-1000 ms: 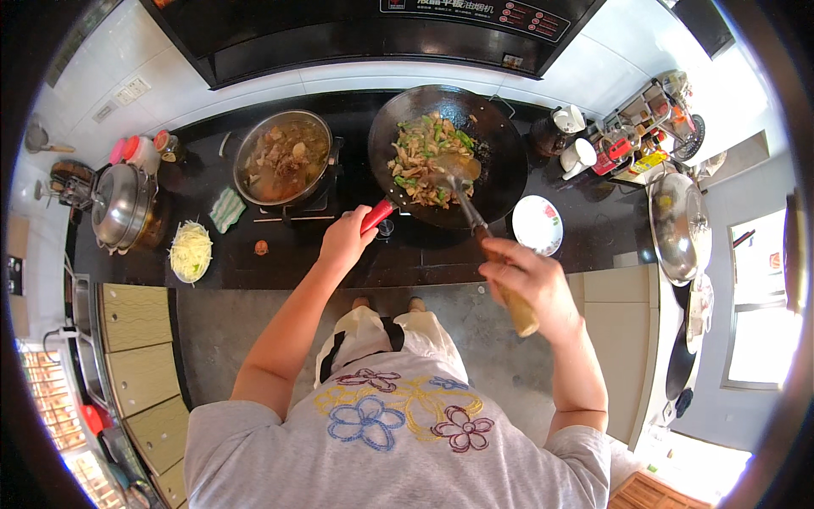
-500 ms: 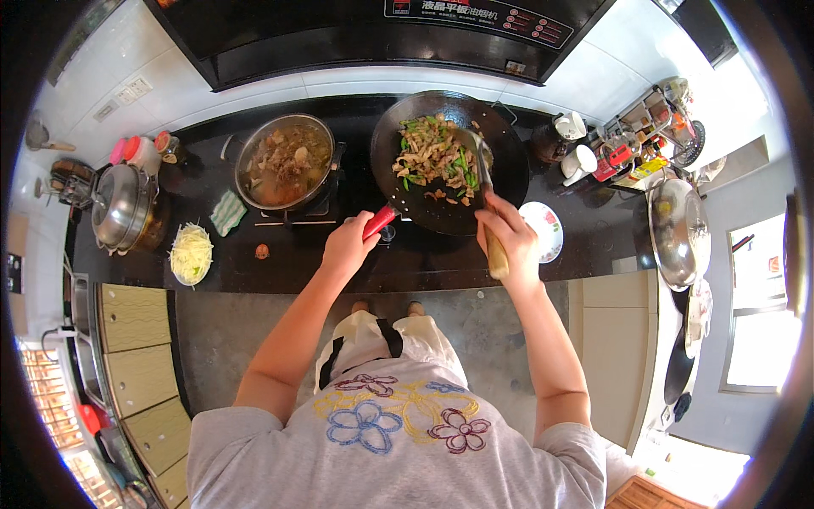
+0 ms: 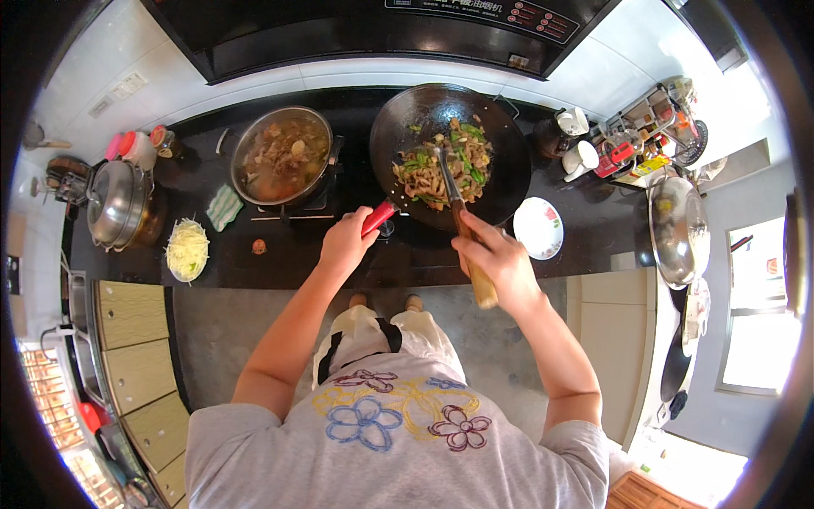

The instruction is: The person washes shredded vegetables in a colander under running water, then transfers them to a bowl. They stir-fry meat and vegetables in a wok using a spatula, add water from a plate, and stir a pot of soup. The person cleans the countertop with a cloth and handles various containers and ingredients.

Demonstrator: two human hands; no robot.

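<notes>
A person is standing at the front edge of the long black desk (image 3: 284, 265), and I am watching both hands at work. The left hand (image 3: 346, 242) is grasping the red handle (image 3: 378, 218) of a big dark wok (image 3: 507, 174). The wok is sitting toward the back edge of the desk, right of the middle. The right hand (image 3: 498, 256) is gripping the wooden end of a spatula (image 3: 455, 197), and its metal end is reaching over the food (image 3: 415, 178) in the wok. I cannot tell how deep the tip is going. Brown bits and green bits are lying together in there.

To the left of the wok, a wide silver pot (image 3: 240, 182) is holding brown soup with lumps in it. A striped cloth (image 3: 225, 209) is lying just beside the pot. Near the front left corner, a heap of pale shreds (image 3: 187, 248) is filling a dish. A shiny lidded pot (image 3: 119, 204) is standing by the left edge. On the other side, a white plate (image 3: 536, 227) with flowers is resting near the front edge, right of the wok. A white mug (image 3: 580, 159) is standing farther back, toward the right edge.
</notes>
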